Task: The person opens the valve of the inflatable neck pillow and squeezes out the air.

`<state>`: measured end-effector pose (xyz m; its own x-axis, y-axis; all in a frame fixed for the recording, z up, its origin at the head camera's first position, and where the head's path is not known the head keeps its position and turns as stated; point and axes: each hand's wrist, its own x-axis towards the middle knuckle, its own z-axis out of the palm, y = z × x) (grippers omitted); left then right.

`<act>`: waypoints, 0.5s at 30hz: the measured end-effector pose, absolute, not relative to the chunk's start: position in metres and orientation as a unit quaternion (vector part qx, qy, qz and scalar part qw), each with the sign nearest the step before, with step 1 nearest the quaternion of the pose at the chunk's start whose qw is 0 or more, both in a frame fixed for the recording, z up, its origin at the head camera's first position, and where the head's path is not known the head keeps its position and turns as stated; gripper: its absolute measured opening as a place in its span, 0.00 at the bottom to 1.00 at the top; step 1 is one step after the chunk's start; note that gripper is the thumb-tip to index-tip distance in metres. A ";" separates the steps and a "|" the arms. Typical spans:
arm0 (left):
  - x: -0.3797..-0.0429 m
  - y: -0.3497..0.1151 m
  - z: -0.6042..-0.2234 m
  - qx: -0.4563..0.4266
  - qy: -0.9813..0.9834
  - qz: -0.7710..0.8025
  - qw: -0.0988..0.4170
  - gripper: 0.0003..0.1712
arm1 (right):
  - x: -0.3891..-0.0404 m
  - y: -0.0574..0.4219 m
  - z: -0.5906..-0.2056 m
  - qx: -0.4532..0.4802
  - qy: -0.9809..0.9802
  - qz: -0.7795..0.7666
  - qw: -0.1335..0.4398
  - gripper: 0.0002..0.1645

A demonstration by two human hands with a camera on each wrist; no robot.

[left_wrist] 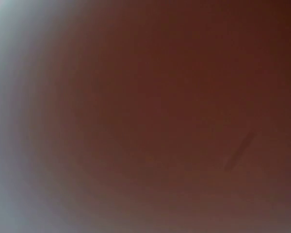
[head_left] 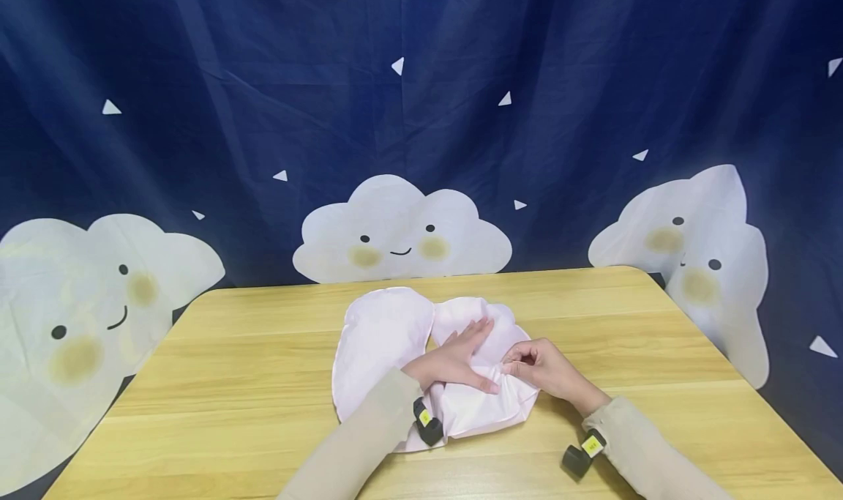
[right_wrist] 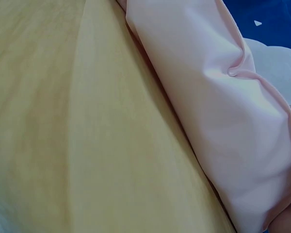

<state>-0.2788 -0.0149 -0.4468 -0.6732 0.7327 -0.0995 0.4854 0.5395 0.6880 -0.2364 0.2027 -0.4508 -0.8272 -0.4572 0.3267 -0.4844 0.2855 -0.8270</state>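
Observation:
A pale pink piece of smooth, sewn material (head_left: 382, 331) with rounded lobes lies on the wooden table, its right part folded and creased. On that right part my left hand (head_left: 457, 357) rests flat, fingers spread and thumb apart. My right hand (head_left: 543, 368) pinches the material between thumb and fingers near its right side. Close up in the right wrist view, the pink material (right_wrist: 213, 97) shows a seamed edge and puckered folds, and a bit of my right hand (right_wrist: 288, 213) appears at the border. The left wrist view is a dark reddish blur.
The light wooden table (head_left: 230, 368) has rounded far corners. Behind it hangs a dark blue curtain (head_left: 329, 105) printed with white clouds and triangles. A small black device (head_left: 428, 423) is strapped at the left wrist, another black device (head_left: 582, 456) at the right.

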 end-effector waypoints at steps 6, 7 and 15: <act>-0.278 -0.013 -0.445 0.356 0.867 0.285 0.199 0.62 | -0.236 0.202 -0.450 0.292 -0.806 0.514 0.013 0.03; -0.278 -0.013 -0.445 0.356 0.869 0.279 0.200 0.62 | -0.236 0.201 -0.450 0.291 -0.810 0.510 0.013 0.03; -0.276 -0.011 -0.443 0.360 0.878 0.248 0.192 0.60 | -0.229 0.198 -0.438 0.292 -0.812 0.505 0.014 0.03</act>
